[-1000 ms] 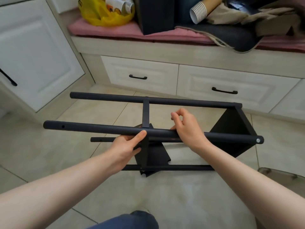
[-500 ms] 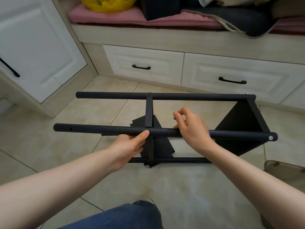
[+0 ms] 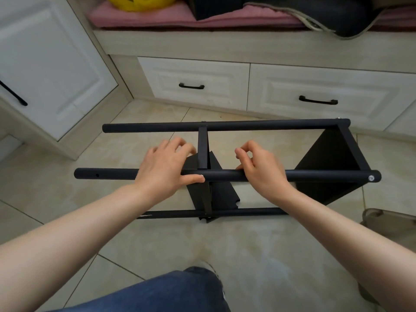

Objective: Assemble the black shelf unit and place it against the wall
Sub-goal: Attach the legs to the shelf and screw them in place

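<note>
Jeans knee [image 3: 162, 293] at the bottom edge, nearest the camera, well short of the near tube [image 3: 315, 177]. Bare forearms reach forward on either side of the knee to that tube. Black shelf unit [image 3: 331, 161] lies on its side on the tiled floor [image 3: 258, 255], long tubes running left-right, not against any wall. Lowest tube [image 3: 252, 211] is on the floor, below and this side of the near tube. Beige object [image 3: 387, 218] sits right of the near tube's right end, cut off by the frame edge; can't identify it.

Left hand [image 3: 165, 168] lies palm-down over the near tube. Its thumb is flat along the front side, and its fingers stretch forward past the tube, blurred, not wrapped. Right hand [image 3: 262, 171] rests its heel on the near tube. Its fingers are curled in, thumb tip against index tip above the tube; can't tell if anything small is pinched. The hands are apart, and the crossbar [image 3: 202, 152] meets the near tube between them.

The near tube has a small hole [image 3: 97, 175] by its left end and a screw head [image 3: 371, 178] in its right end. Middle panel [image 3: 221, 194] hangs tilted under the near tube, below the crossbar. Far tube [image 3: 258, 126] runs parallel beyond the near tube.

Further beyond are two white drawers [image 3: 193, 70], each with a black handle [image 3: 191, 86]. White cabinet door [image 3: 45, 64] is beyond the near tube's left end. Farthest, on the bench top, are a pink cushion [image 3: 157, 16], a yellow bag [image 3: 139, 2] and a dark cloth [image 3: 326, 12].
</note>
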A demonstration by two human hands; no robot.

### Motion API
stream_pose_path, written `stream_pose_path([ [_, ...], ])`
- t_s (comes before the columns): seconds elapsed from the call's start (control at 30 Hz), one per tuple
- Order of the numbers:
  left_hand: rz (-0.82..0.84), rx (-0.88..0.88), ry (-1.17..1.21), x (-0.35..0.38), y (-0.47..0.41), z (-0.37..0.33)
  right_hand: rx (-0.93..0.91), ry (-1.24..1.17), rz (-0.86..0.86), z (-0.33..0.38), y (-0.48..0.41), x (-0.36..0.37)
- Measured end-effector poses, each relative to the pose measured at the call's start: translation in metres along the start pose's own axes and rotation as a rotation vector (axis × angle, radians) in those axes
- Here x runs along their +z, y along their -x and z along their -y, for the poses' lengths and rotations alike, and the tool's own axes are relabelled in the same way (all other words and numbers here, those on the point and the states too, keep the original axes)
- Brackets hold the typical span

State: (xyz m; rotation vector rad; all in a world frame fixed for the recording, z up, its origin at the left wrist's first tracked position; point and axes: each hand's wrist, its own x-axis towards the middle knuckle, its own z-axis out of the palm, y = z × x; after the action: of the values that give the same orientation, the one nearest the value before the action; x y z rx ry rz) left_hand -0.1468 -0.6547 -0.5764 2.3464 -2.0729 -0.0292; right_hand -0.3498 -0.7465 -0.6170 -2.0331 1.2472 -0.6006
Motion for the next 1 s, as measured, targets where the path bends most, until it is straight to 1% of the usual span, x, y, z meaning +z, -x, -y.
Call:
stream_pose_path([
  [0.07,0.144,0.138,-0.008,0.004,-0.004,0.008,0.0,0.009,0.004,0.0,0.0,0.0],
  [0.13,0.271,0.231,0.04,0.004,-0.012,0.015,-0.002,0.02,0.013,0.0,0.001,-0.001],
  [0.17,0.311,0.259,0.074,0.002,-0.018,0.018,-0.003,0.023,0.017,0.0,0.002,-0.001],
  [0.23,0.369,0.294,0.067,-0.001,-0.027,0.022,-0.011,0.03,0.017,-0.001,0.003,-0.002],
  [0.33,0.412,0.302,0.074,0.0,-0.031,0.021,-0.018,0.049,0.009,-0.002,0.006,-0.003],
  [0.43,0.336,0.316,0.158,0.007,-0.023,0.018,-0.018,0.065,0.018,-0.003,0.011,-0.005],
  [0.57,0.237,0.297,0.347,0.018,-0.004,0.011,-0.035,0.122,0.048,-0.009,0.027,-0.008],
  [0.8,0.1,0.384,0.418,0.031,0.026,-0.001,-0.01,0.101,0.15,-0.013,0.049,-0.017],
  [0.93,0.069,0.41,0.483,0.038,0.045,-0.003,0.025,0.207,0.278,-0.018,0.056,-0.015],
  [1.0,0.04,0.439,0.477,0.043,0.054,-0.003,0.057,0.206,0.39,-0.02,0.056,-0.013],
])
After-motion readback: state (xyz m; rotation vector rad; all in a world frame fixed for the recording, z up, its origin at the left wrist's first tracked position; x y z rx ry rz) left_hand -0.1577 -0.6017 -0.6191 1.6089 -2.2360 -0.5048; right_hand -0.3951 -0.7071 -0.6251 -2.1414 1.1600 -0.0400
